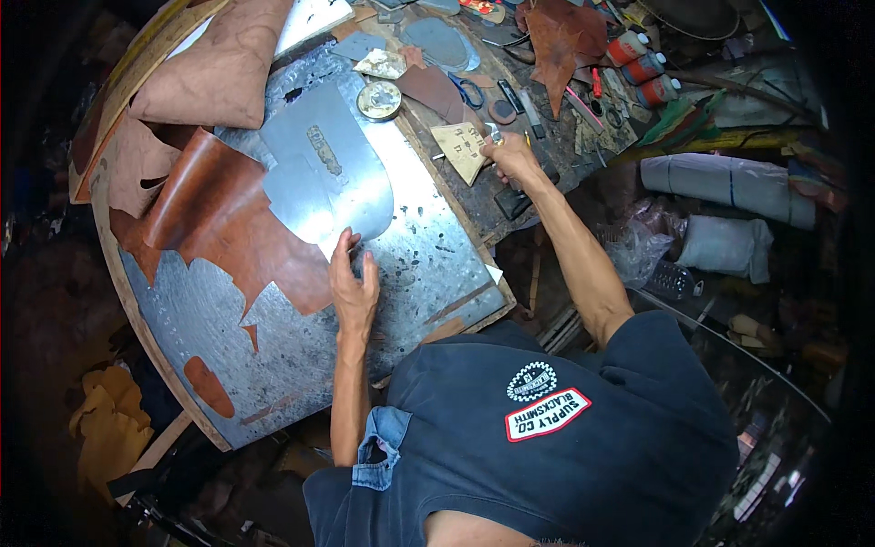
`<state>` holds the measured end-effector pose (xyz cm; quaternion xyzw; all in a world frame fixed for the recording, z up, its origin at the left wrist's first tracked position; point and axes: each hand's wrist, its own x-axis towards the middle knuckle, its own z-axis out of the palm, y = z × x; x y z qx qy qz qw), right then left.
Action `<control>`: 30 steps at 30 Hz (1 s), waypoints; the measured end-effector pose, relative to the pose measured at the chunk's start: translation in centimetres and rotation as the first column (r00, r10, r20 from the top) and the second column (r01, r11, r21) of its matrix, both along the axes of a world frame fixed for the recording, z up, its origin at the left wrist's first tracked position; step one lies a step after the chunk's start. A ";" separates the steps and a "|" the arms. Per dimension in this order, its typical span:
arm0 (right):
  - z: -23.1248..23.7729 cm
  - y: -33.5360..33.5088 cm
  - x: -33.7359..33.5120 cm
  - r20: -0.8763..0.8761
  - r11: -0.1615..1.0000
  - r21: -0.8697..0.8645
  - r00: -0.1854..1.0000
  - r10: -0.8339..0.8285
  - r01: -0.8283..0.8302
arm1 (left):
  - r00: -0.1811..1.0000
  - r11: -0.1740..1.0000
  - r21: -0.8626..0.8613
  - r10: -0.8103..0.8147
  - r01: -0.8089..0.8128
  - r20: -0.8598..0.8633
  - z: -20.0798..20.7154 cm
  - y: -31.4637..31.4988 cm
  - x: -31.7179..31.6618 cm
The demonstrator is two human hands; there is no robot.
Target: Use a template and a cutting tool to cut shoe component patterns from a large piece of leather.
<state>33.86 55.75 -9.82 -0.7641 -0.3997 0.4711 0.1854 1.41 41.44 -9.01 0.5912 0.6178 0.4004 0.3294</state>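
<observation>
Grey sheet-metal pattern [328,173] lies mid-table on the metal-topped table [428,264], overlapping brown leather [228,228]. Left hand [354,283] flat, fingers together, fingertips touching the pattern's near edge. Right hand [510,157] at the table's right edge, pinching a tan card pattern piece [463,148]. Round tin [379,100] near the far edge.

Reddish-brown leather [232,228] lies under a grey template [328,173] on a scratched, speckled silver metal sheet [428,264].
</observation>
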 end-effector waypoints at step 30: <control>-1.1 27.7 -10.0 0.069 0.856 0.028 0.855 0.514 -0.516 | 0.817 0.985 -0.045 0.115 -0.169 -0.565 -1.1 -9.1 -2.7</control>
